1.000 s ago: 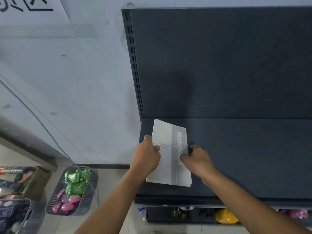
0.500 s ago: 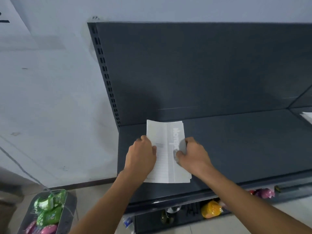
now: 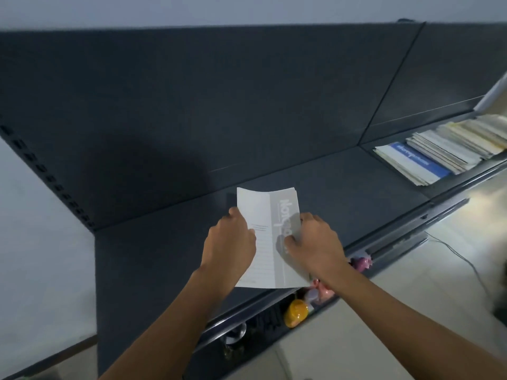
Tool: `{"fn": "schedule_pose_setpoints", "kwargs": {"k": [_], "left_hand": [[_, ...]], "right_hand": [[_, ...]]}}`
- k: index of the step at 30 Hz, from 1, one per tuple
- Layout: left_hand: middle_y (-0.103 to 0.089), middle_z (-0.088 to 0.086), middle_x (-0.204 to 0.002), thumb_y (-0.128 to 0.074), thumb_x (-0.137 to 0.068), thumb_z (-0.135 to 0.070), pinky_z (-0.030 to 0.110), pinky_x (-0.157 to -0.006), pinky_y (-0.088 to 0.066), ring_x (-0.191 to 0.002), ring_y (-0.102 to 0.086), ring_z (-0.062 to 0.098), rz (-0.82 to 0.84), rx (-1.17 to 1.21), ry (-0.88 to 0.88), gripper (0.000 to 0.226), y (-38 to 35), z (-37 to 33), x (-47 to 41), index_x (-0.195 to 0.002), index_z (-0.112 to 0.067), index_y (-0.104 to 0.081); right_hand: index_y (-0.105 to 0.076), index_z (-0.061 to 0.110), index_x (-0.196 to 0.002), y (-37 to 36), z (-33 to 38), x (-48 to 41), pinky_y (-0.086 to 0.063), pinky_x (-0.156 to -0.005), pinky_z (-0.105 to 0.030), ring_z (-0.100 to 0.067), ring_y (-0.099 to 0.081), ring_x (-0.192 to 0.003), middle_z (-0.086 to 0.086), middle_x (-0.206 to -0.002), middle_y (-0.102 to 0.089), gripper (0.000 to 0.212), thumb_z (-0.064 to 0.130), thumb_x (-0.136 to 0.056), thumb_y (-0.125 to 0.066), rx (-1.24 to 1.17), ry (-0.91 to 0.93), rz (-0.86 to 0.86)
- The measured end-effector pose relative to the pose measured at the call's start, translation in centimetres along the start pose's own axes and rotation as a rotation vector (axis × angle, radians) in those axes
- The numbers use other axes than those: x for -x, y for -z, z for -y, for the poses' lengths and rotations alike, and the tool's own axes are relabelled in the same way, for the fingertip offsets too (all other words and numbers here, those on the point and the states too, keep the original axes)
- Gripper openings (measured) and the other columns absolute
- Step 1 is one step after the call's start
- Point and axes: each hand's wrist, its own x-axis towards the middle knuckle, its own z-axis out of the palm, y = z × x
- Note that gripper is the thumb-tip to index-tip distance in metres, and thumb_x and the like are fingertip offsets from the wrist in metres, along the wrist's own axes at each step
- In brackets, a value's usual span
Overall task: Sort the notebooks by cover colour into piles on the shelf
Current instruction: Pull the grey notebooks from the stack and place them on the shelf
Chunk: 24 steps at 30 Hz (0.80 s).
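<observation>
Head view, looking down on a thin stack of grey notebooks (image 3: 267,237) lying flat near the front edge of the dark shelf (image 3: 153,270), far edge bowed slightly upward. Flanked by 2 hands: left hand (image 3: 229,248) curled onto the stack's left long edge, with a fingertip on the pale part of the cover; right hand (image 3: 315,242) curled over the right long edge at the grey band, with fingertips bearing on the cover. Cannot tell whether lifted clear or only being squared up against the board. Well apart to the right, on the next shelf section, a fanned heap of unsorted notebooks (image 3: 452,144), with a blue notebook (image 3: 414,160) showing at its near end. Judging by that bowed edge: light, thin, floppy paper covers, probably smooth enough to slide over each other, so likely to skew or spill if taken by 1 corner. Best taken at the 2 long edges near the middle, much as now, thumbs on top and fingers underneath, or else pressed flat and slid along the board. Not fragile, though prone to creased corners under a hard pinch. Below the shelf lip, a yellow round item (image 3: 296,312) and a pink item (image 3: 362,262), too blurred to name.
</observation>
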Motion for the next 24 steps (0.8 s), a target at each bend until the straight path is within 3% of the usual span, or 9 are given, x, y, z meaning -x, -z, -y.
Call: {"fn": "schedule_pose_setpoints", "kwargs": {"k": [7, 18, 24], "left_hand": [[-0.063, 0.007, -0.104, -0.052, -0.1, -0.032, 0.031, -0.063, -0.04, -0.088, -0.062, 0.025, 0.074, -0.038, -0.08, 0.027, -4.5, -11.6, -2.5, -0.115, -0.01, -0.044], [-0.062, 0.011, -0.114, -0.053, -0.099, -0.037, 0.035, -0.068, -0.044, -0.099, -0.062, 0.03, 0.142, -0.1, -0.234, 0.033, -15.3, -31.6, -5.1, -0.118, -0.011, -0.046], [-0.062, 0.009, -0.114, -0.054, -0.098, -0.038, 0.036, -0.071, -0.049, -0.099, -0.062, 0.028, 0.189, -0.095, -0.293, 0.033, -18.9, -40.0, -5.6, -0.118, -0.013, -0.046]], "right_hand": [[-0.054, 0.01, -0.118, 5.3, -10.6, -2.1, -0.053, -0.083, -0.042, -0.034, -0.061, -0.1, -0.01, -0.115, -0.058, 0.032, 0.027, -0.09, -0.054, -0.011, -0.051, -0.074], [-0.052, 0.011, -0.106, 13.1, -31.5, -4.8, -0.049, -0.075, -0.04, -0.035, -0.06, -0.096, -0.009, -0.108, -0.057, 0.028, 0.03, -0.087, -0.056, -0.097, -0.176, -0.167], [-0.051, 0.014, -0.108, 16.2, -39.9, -5.2, -0.046, -0.068, -0.036, -0.024, -0.054, -0.083, -0.005, -0.106, -0.058, 0.028, 0.031, -0.086, -0.057, -0.112, -0.263, -0.221]]}}
